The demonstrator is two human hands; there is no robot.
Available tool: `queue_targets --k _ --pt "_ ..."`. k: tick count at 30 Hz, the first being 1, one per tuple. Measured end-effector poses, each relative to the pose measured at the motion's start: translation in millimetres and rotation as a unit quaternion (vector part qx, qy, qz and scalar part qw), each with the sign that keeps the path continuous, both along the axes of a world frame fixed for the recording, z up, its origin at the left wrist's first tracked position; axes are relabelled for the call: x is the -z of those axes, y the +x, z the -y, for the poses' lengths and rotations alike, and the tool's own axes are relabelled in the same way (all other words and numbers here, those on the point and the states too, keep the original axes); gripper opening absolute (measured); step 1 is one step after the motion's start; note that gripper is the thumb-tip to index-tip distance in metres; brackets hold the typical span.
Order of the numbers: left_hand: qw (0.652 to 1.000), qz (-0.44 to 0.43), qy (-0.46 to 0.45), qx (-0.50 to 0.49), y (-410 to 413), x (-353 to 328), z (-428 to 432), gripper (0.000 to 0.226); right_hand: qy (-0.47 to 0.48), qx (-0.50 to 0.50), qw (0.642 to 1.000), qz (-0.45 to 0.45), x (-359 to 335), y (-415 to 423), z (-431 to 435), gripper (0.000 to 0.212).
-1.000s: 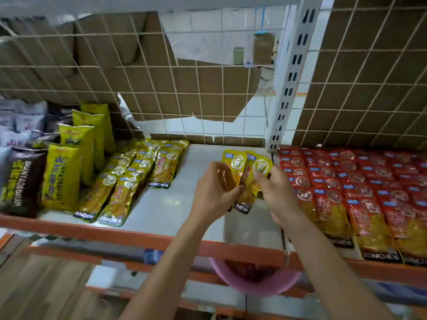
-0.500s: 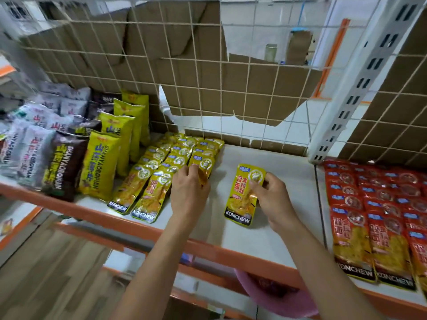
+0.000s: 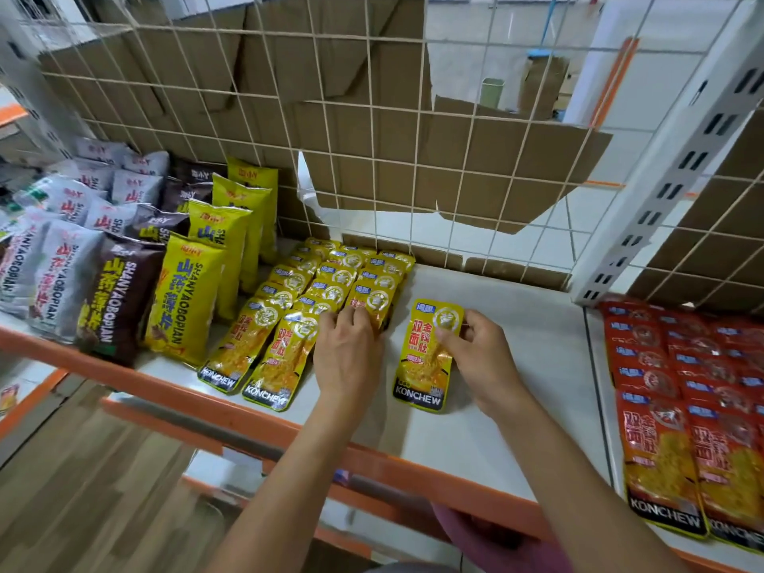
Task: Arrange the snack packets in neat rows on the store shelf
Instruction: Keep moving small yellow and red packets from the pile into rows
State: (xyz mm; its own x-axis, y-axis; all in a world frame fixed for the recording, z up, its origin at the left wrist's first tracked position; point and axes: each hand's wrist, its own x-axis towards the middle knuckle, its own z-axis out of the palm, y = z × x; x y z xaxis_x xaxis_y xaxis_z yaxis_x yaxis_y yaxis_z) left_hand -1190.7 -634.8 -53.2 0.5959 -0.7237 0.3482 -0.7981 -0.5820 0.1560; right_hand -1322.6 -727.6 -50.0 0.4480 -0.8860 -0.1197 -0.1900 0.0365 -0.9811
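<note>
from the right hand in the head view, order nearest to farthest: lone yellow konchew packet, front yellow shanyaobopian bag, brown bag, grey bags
1. Lone yellow packet, pinched by the right hand.
2. Front yellow bag, left.
3. Brown bag, further left.
4. Grey bags, far left.

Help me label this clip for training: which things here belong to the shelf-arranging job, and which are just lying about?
Job: lone yellow packet, pinched by the right hand; yellow packet rows, touched by the left hand; shelf.
Lying about: red packets; Shanyaobopian bags; cardboard backing; pink tub below.
</note>
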Motion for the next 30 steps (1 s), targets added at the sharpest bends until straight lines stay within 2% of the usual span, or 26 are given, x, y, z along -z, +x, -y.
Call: queue_targets --k 3,7,11,14,17,18,20,23,24,27,30 --pt "0.998 -0.012 -0.052 0.018 3.1 -0.2 -2.4 0.035 -0.005 0.004 1.0 -0.003 -0.8 7.9 2.9 0.003" --pt "0.984 -0.065 -0.153 0.063 -6.6 -15.8 -10.9 0.044 -0.002 0.005 1.0 0.004 -6.0 25.1 3.5 0.006" --pt "0.984 -0.099 -0.117 0.088 -9.9 -17.2 -22.5 0.055 0.026 -0.021 0.999 0.018 -9.6 50.3 -3.2 0.008" --pt "0.988 -0.104 -0.089 0.069 -0.7 -12.0 -30.6 0.053 0.025 -0.043 0.999 -0.003 -7.6 64.9 -9.5 0.009" --pt "0.994 -0.076 -0.063 0.047 3.3 -9.7 -35.0 0.045 -0.045 -0.05 0.996 -0.063 -3.5 74.2 -10.6 0.007" --pt "0.996 -0.066 -0.051 0.04 2.8 -9.7 -35.6 0.045 -0.068 -0.05 0.993 -0.085 -3.4 76.3 -10.8 0.013" --pt "0.998 -0.058 -0.023 0.032 2.5 -8.2 -35.0 0.049 -0.087 -0.055 0.989 -0.108 -4.9 79.2 -12.5 0.026" --pt "0.999 -0.047 -0.002 0.019 2.5 -5.6 -32.4 0.059 -0.105 -0.062 0.983 -0.139 -3.9 79.9 -14.0 0.027" --pt "0.999 -0.033 -0.011 0.02 1.1 -6.6 -31.8 0.057 -0.114 -0.065 0.98 -0.147 -4.2 79.1 -13.6 0.027" --pt "0.994 0.053 -0.083 0.056 -6.3 -8.7 -31.2 0.03 -0.16 -0.079 0.968 -0.175 -6.9 76.1 -11.1 0.025" --pt "0.995 0.049 -0.075 0.048 -7.1 -9.0 -32.1 0.027 -0.177 -0.083 0.964 -0.18 -8.4 74.8 -10.7 0.027"
